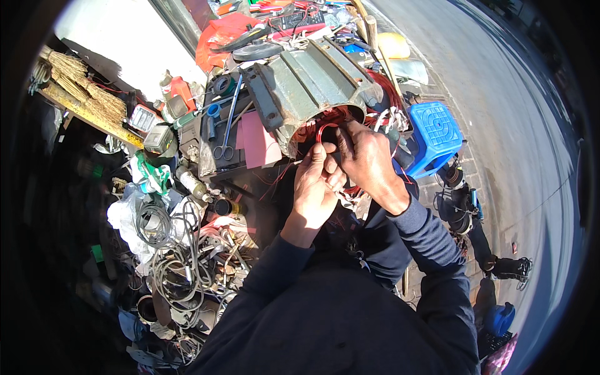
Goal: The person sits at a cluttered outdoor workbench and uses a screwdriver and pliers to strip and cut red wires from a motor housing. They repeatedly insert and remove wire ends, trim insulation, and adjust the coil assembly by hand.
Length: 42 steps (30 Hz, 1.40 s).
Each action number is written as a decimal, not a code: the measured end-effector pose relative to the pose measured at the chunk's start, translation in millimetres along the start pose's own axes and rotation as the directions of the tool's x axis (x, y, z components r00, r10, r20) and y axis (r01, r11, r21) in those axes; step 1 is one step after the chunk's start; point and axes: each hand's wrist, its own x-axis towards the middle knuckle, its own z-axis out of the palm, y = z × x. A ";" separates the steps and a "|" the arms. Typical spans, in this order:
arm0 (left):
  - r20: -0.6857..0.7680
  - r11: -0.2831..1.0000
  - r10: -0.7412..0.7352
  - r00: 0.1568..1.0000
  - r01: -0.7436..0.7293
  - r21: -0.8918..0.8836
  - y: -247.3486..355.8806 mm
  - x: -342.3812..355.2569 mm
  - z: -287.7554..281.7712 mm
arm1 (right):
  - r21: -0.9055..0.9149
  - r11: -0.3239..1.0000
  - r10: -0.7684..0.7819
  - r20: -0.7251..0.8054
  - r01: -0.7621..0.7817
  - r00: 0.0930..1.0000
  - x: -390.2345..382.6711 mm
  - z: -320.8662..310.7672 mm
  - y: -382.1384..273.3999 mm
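A finned, grey-green motor housing [309, 78] lies on its side at the bench edge, its open end toward me with red copper wire [335, 115] inside. Between the thumb and fingers of my left hand [314, 190] is a thin loop of red wire [321, 130], just in front of that opening. My right hand [373, 156] is closed beside it, right at the housing's mouth, its fingertips on the same wire. What lies behind the right fingers is hidden.
Scissors [225, 144], pink paper [257, 142] and a tape roll [223, 85] lie left of the housing. A blue plastic stool [435, 125] stands at right by the road. Cable coils [178, 278] and scrap pile up at lower left. Tools crowd the bench beyond.
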 end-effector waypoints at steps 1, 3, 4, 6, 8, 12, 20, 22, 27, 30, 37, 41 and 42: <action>0.026 1.000 0.007 1.000 -0.007 -0.001 0.4 -0.7 0.4 | 0.008 1.000 0.025 0.010 -0.025 1.000 1.0 -0.5 1.5; 0.003 0.996 0.015 1.000 -0.016 0.085 2.1 -2.6 -0.4 | 0.020 0.999 0.025 0.041 -0.025 0.999 1.0 -1.2 3.0; 0.029 0.997 -0.034 0.999 0.032 0.075 4.6 -4.7 -2.0 | 0.028 0.998 0.052 0.053 -0.053 0.997 0.9 -1.5 3.6; 0.154 0.996 -0.092 0.984 0.093 0.001 6.2 -7.2 -5.0 | 0.021 0.998 0.062 0.022 -0.062 0.998 -0.6 -0.4 3.0; 0.149 0.994 -0.106 0.983 0.105 0.019 7.7 -9.5 -8.4 | 0.013 0.996 0.087 0.045 -0.088 0.995 -1.9 0.7 2.3; 0.157 0.992 -0.121 0.980 0.116 0.042 11.2 -6.8 -13.5 | 0.049 0.997 0.059 0.036 -0.061 0.998 -1.1 2.2 2.8; 0.068 0.987 -0.157 0.985 0.158 -0.010 6.3 2.2 -15.7 | 0.008 1.000 0.015 0.026 -0.015 1.000 -2.0 0.4 2.9; 0.046 0.988 -0.151 0.987 0.151 -0.008 5.3 4.8 -13.6 | 0.001 1.000 0.001 0.052 -0.001 0.999 0.1 -2.6 3.8; 0.066 0.990 -0.091 0.994 0.097 -0.101 3.8 9.4 -4.7 | -0.020 0.999 0.034 0.065 -0.033 0.997 -2.3 -25.6 -6.8; 0.091 0.987 -0.077 0.993 0.088 -0.132 4.2 10.0 -3.6 | 0.115 0.992 0.038 0.036 -0.042 0.999 -20.1 -65.0 -15.0; 0.132 0.985 -0.058 0.990 0.078 -0.154 7.0 9.6 -8.6 | 0.324 0.859 0.451 -0.113 -0.396 0.885 -39.4 -150.0 38.8; 0.134 0.980 -0.058 0.989 0.082 -0.181 7.7 8.6 -7.8 | 0.224 0.798 0.571 0.014 -0.559 0.821 -41.3 -138.8 82.2; 0.127 0.981 -0.060 0.990 0.082 -0.178 8.3 8.2 -7.8 | 0.253 0.803 0.549 0.037 -0.539 0.835 -42.2 -131.5 89.1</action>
